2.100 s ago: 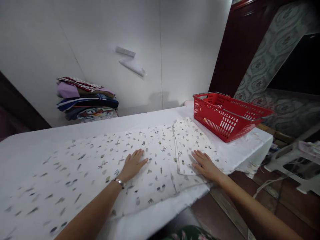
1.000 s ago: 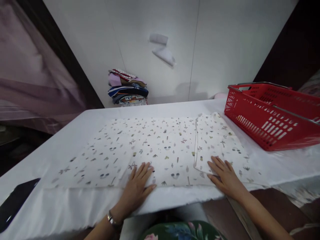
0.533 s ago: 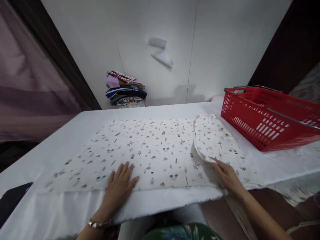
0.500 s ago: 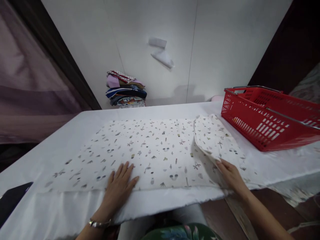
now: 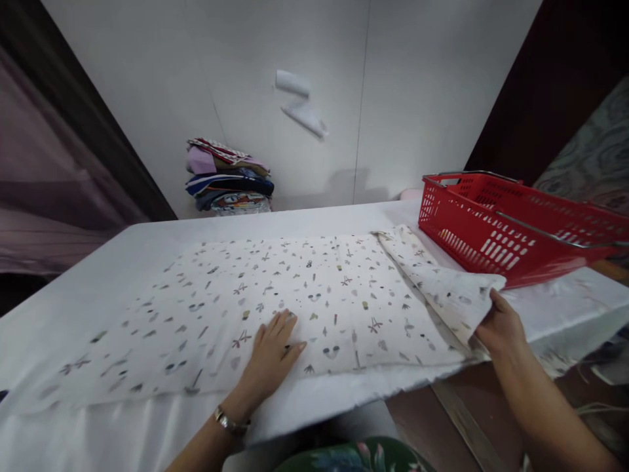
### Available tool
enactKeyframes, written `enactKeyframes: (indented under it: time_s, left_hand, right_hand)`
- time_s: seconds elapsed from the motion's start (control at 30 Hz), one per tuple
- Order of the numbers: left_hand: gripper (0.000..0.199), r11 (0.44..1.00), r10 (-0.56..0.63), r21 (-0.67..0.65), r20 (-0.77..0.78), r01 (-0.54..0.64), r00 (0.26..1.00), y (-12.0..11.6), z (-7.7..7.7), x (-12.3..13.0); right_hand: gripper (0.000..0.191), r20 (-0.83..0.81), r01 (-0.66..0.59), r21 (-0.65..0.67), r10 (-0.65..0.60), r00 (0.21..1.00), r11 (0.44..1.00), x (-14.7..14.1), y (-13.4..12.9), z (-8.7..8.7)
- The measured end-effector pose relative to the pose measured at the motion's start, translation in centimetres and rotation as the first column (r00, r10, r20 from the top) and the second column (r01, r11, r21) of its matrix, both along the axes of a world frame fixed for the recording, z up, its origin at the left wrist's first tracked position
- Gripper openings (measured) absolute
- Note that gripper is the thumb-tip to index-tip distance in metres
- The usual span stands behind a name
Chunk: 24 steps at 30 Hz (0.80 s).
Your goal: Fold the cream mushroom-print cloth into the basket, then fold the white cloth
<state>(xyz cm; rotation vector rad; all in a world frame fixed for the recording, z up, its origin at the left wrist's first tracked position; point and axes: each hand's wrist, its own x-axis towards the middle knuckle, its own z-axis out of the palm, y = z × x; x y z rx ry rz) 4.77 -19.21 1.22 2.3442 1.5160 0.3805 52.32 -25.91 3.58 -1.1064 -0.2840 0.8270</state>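
Note:
A white cloth (image 5: 295, 288) printed with small figures, starfish and leaf shapes among them, lies spread over the table. My left hand (image 5: 272, 351) rests flat on it near the front edge, fingers stretched out. At the right end, my right hand (image 5: 501, 324) pinches a corner of the cloth and holds it raised off the table. That end is folded over on itself, and its underside shows a similar print. The fingertips of my right hand are partly hidden by the fabric.
A red plastic basket (image 5: 491, 229) with metal handles stands at the table's right. Folded clothes (image 5: 230, 177) are stacked at the back against the white wall. The table's white cover (image 5: 122, 255) shows around the printed cloth. Crumpled white paper (image 5: 299, 105) is on the wall.
My right hand has pulled the cloth's corner to the right and lifted it. My left hand has slid right along the cloth. The view has shifted a little to the right.

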Motion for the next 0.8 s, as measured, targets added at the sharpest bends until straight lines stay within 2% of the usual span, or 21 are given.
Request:
enactKeyframes:
  time_s: [0.03, 0.1, 0.17, 0.2, 0.23, 0.27, 0.3, 0.37, 0.4, 0.43, 0.47, 0.5, 0.57, 0.67, 0.73, 0.8]
  left_hand:
    - [0.056, 0.999, -0.008, -0.042, 0.068, 0.011, 0.998, 0.1, 0.6, 0.8]
    - [0.056, 0.988, -0.005, -0.149, 0.231, 0.040, 0.973, 0.2, 2.2, 2.6]
    - [0.056, 0.953, 0.047, -0.294, 0.398, 0.079, 0.916, 0.4, 3.7, 4.6]
    - [0.056, 0.921, 0.093, -0.377, 0.469, 0.103, 0.878, 0.4, 4.3, 5.7]
    - [0.057, 0.880, 0.146, -0.456, 0.530, 0.136, 0.835, 0.4, 4.7, 6.7]
    - [0.057, 0.833, 0.205, -0.526, 0.583, 0.173, 0.786, 0.4, 5.0, 7.7]
    - [0.058, 0.783, 0.262, -0.582, 0.628, 0.219, 0.733, 0.4, 5.1, 8.6]
    - [0.060, 0.691, 0.351, -0.644, 0.696, 0.329, 0.626, 0.3, 4.9, 10.0]
    - [0.060, 0.655, 0.381, -0.650, 0.724, 0.385, 0.575, 0.3, 4.7, 10.5]
    - [0.059, 0.623, 0.402, -0.648, 0.745, 0.437, 0.532, 0.4, 4.4, 10.9]
    - [0.058, 0.595, 0.419, -0.645, 0.758, 0.479, 0.500, 0.5, 4.2, 11.2]
    - [0.056, 0.572, 0.436, -0.645, 0.762, 0.507, 0.478, 0.6, 4.0, 11.4]
    - [0.052, 0.531, 0.485, -0.672, 0.740, 0.516, 0.465, 1.0, 3.8, 11.8]
    - [0.045, 0.487, 0.557, -0.753, 0.657, 0.442, 0.507, 1.4, 3.8, 12.6]
    - [0.040, 0.479, 0.573, -0.788, 0.615, 0.387, 0.542, 1.6, 3.8, 13.4]
    - [0.035, 0.507, 0.563, -0.793, 0.602, 0.338, 0.566, 1.7, 3.7, 14.2]
  right_hand:
    - [0.023, -0.007, 0.015, -0.015, -0.015, 1.000, 1.000, -1.1, 0.1, 0.7]
    - [0.027, 0.028, -0.037, -0.033, 0.038, 0.999, 0.999, -3.9, 0.6, 1.9]
    - [0.035, 0.202, -0.168, -0.058, 0.177, 0.963, 0.984, -7.2, 0.9, 2.5]
    - [0.039, 0.337, -0.232, -0.108, 0.255, 0.906, 0.967, -8.9, 1.0, 2.6]
    - [0.042, 0.488, -0.291, -0.182, 0.343, 0.803, 0.939, -10.6, 1.0, 2.4]
    - [0.042, 0.637, -0.331, -0.257, 0.417, 0.649, 0.908, -12.1, 1.0, 2.1]
    - [0.040, 0.760, -0.367, -0.303, 0.455, 0.464, 0.880, -13.4, 0.9, 1.6]
    - [0.037, 0.899, -0.428, -0.349, 0.427, 0.098, 0.833, -15.6, 0.7, 0.5]
    - [0.036, 0.919, -0.443, -0.368, 0.392, -0.040, 0.818, -16.3, 0.6, -0.1]
    - [0.037, 0.921, -0.447, -0.387, 0.363, -0.142, 0.806, -16.8, 0.4, -0.6]
    - [0.037, 0.913, -0.440, -0.408, 0.350, -0.210, 0.800, -17.1, 0.3, -1.0]
    - [0.037, 0.905, -0.426, -0.423, 0.347, -0.248, 0.799, -17.2, 0.1, -1.4]
    - [0.038, 0.899, -0.407, -0.432, 0.344, -0.273, 0.805, -17.2, -0.2, -1.8]
    - [0.039, 0.924, -0.409, -0.373, 0.297, -0.239, 0.833, -17.0, -0.4, -1.9]
    - [0.040, 0.942, -0.416, -0.330, 0.266, -0.205, 0.848, -16.9, -0.5, -2.0]
    - [0.039, 0.944, -0.417, -0.329, 0.275, -0.184, 0.848, -16.9, -0.7, -1.9]
